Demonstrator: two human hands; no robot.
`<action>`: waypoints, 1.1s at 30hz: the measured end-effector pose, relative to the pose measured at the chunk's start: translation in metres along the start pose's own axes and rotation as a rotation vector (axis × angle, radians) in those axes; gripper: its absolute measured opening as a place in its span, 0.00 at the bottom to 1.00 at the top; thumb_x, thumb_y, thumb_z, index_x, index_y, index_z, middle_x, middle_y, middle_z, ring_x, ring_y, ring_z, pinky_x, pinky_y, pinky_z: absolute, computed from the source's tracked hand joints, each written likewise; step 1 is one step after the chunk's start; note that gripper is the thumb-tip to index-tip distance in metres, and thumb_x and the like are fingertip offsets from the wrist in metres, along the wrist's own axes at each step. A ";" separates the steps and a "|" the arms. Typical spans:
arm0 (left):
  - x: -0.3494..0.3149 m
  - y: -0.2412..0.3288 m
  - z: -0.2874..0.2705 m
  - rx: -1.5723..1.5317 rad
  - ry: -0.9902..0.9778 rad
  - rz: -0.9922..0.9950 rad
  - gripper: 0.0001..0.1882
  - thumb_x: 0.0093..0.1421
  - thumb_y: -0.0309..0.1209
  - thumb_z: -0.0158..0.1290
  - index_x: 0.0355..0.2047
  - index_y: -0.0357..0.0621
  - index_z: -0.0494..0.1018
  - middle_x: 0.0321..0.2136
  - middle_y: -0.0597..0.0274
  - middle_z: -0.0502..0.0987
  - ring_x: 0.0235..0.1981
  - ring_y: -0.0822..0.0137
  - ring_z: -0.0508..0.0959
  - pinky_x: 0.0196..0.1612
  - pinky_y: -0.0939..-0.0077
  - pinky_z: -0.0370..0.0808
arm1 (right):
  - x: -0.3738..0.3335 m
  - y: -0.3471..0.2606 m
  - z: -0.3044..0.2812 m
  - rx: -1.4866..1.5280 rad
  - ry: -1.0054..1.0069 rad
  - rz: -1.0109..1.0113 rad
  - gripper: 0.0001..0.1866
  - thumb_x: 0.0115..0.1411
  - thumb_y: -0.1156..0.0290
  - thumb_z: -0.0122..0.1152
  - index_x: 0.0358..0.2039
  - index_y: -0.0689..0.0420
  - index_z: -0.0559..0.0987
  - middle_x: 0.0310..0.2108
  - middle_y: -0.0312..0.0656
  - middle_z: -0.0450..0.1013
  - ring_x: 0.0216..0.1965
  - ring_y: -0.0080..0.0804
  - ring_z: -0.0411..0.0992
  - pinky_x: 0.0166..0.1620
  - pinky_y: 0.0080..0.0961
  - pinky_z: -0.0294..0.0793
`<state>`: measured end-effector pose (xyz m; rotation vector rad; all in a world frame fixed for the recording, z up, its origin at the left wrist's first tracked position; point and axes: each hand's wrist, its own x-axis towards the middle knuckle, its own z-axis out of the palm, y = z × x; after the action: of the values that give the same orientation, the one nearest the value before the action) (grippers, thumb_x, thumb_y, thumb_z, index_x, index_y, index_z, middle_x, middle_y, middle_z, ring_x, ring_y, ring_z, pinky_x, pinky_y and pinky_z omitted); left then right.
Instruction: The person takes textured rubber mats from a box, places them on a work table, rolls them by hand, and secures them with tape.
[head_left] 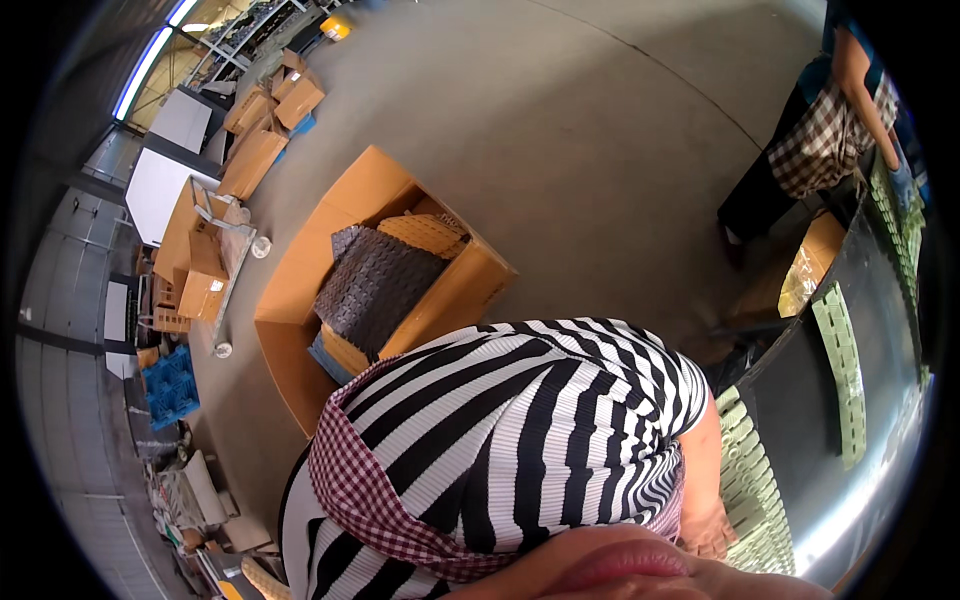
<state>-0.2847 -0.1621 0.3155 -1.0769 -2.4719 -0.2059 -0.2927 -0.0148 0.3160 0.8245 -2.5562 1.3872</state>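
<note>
My left arm reaches out of a black-and-white striped sleeve at the right. My left hand lies low against a pale green slotted sheet, fingers partly in sight and seemingly spread; the lower edge of the view cuts off the rest. My right hand is out of the picture. On the dark work table, a pale green slotted strip lies apart from my hand. More green slotted pieces are at the far end, beside a co-worker's gloved hand.
Behind the striped shirt stands an open cardboard box holding dark grey and yellow slotted sheets. A co-worker in a checked apron stands by the table. A wheeled cart with cartons, a blue plastic crate and a yellow bucket are farther off.
</note>
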 end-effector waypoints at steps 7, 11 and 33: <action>0.025 0.015 0.023 -0.055 -0.066 0.016 0.27 0.66 0.35 0.43 0.66 0.49 0.63 0.70 0.53 0.59 0.71 0.46 0.57 0.73 0.37 0.45 | -0.035 0.033 -0.068 0.056 0.181 0.176 0.16 0.67 0.68 0.53 0.51 0.63 0.77 0.45 0.44 0.76 0.44 0.31 0.74 0.48 0.31 0.78; 0.033 0.014 0.044 0.007 -0.079 -0.002 0.27 0.66 0.35 0.44 0.65 0.46 0.63 0.70 0.52 0.59 0.71 0.45 0.58 0.73 0.37 0.45 | -0.035 0.043 -0.115 0.266 0.312 0.238 0.16 0.66 0.68 0.53 0.51 0.63 0.77 0.45 0.44 0.76 0.44 0.31 0.74 0.47 0.30 0.78; 0.121 -0.020 0.012 -0.139 -0.286 0.289 0.41 0.54 0.48 0.65 0.66 0.52 0.64 0.62 0.55 0.68 0.68 0.55 0.62 0.69 0.49 0.51 | -0.075 0.072 -0.123 0.741 0.497 0.397 0.22 0.71 0.65 0.47 0.58 0.65 0.76 0.53 0.45 0.76 0.50 0.34 0.76 0.53 0.32 0.77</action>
<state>-0.3762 -0.0928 0.3594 -1.6056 -2.5342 -0.1440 -0.2842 0.1460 0.3074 -0.0259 -1.8666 2.3510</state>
